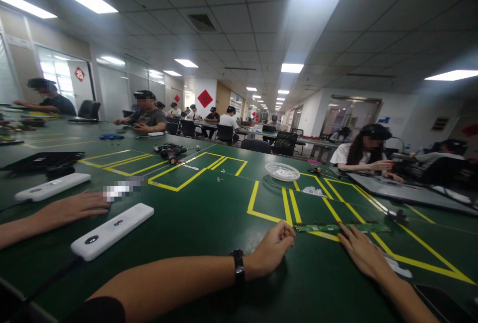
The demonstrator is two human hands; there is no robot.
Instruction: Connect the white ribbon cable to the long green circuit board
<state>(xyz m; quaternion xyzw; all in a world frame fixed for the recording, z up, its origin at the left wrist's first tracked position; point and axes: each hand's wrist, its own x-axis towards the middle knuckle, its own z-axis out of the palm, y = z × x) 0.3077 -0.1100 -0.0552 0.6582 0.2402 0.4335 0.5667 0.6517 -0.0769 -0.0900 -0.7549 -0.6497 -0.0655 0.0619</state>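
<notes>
A long, narrow green circuit board (321, 227) lies flat on the green table in front of me. My right hand (360, 248) rests at the board's middle, fingers stretched out and fingertips on or just over it. Its palm is turned down and grips nothing I can see. Beside the board's left end is my left hand (274, 246), loosely curled, with a dark band (238, 265) on the wrist. Nothing shows in its fingers, and I cannot tell whether they touch the board. Under my right hand, white scraps (398, 266) are partly covered.
A white basket (283, 171) stands beyond the board. To the left are white power strips (114, 231) and another person's hand (70, 208). A power drill (172, 154) lies farther back. Yellow tape marks the table; a large grey panel (407, 191) sits at right. Several people work around.
</notes>
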